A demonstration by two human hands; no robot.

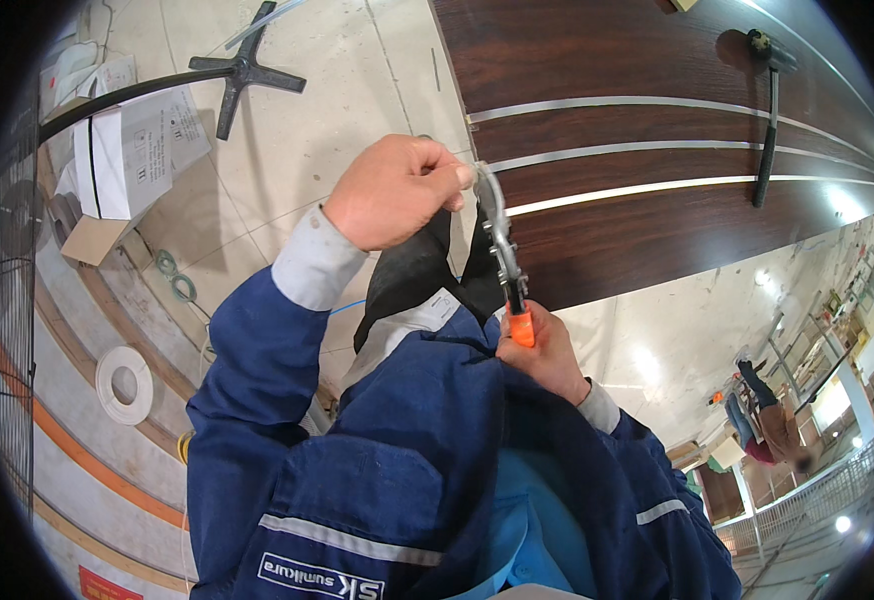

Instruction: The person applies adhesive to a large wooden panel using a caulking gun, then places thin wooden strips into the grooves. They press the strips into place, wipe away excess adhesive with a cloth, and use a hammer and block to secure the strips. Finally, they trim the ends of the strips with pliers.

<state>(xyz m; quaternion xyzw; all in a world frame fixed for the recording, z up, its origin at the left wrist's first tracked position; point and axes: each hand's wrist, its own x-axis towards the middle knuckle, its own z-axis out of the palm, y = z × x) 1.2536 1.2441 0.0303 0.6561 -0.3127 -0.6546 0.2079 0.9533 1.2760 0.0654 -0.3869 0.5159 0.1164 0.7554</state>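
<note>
My right hand [545,352] is closed around the orange grip of a hand tool [523,327], held in front of my waist. Its grey, curved metal end [493,205] arcs upward beside the near-left edge of a dark wood-grain panel [597,235]; its exact kind does not show clearly. At the top of that curve my left hand [397,190] is closed, thumb and fingers pinched together at its tip. Whatever lies between those fingertips is too small to name. Pale metal strips [617,147] run along the panel.
A black-headed mallet [769,120] lies across the panel's far right. On the floor at left stand a white carton [127,160] and a black star-shaped base [244,72]. Lower left is a white tape roll [125,385]. Another person [772,430] is away to the right.
</note>
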